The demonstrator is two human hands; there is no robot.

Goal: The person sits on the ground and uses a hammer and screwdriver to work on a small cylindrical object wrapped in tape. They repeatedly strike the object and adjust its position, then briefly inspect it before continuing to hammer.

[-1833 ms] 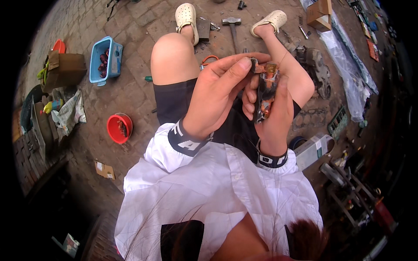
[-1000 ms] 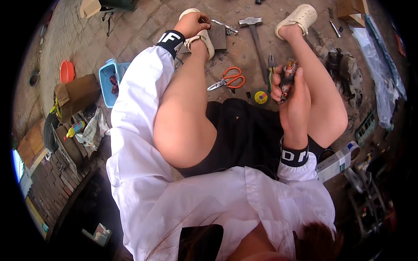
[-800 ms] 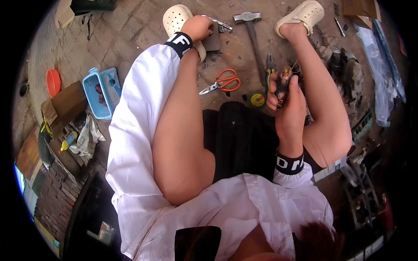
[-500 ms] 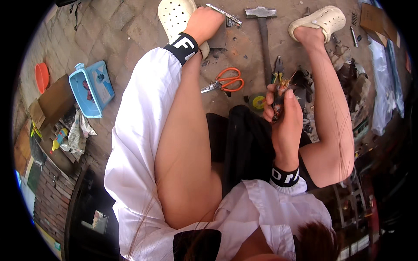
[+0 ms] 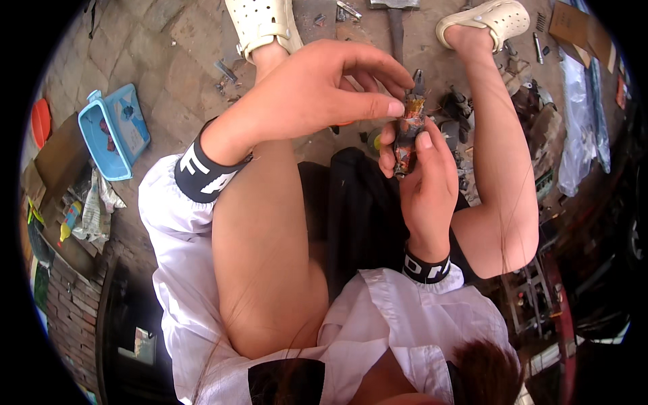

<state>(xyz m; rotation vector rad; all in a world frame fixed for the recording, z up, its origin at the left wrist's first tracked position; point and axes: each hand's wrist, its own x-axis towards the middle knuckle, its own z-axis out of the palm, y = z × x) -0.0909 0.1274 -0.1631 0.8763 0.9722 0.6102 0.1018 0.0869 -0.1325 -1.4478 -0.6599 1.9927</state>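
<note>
The left hand (image 5: pixel 307 91) reaches in from the left, across the bent left leg, its back turned mostly up. Its thumb points to the right, and its fingers arch forward with thumb and forefinger parted. The palm side is hidden, so I cannot tell whether the other fingers hold something small. The right hand (image 5: pixel 430 177) rises from below with the wrist nearly straight, its thumb on one side and its fingers on the other, gripping one dark, slim part with copper-coloured pieces (image 5: pixel 408 135).

The part stands roughly upright, leaning a little to the right, its lower body between the right thumb and fingers. Its upper end sticks out above that grip, just beside the left thumb tip; whether the two touch is unclear. Both forearms wear white sleeves with black cuffs.

Beyond the part, on the ground, are one pair of pliers (image 5: pixel 419 82), partly covered, and one hammer (image 5: pixel 396 32), its head at the upper edge. Two cream clogs (image 5: pixel 263 28) are on the feet. To the left are one blue basin (image 5: pixel 89 128) with several dark reddish pieces inside, one red bowl (image 5: pixel 40 123) and one yellow bottle (image 5: pixel 69 221). At upper right lie one spring (image 5: pixel 541 22), one metal rod (image 5: pixel 538 48) and one cardboard box (image 5: pixel 582 34).
</note>
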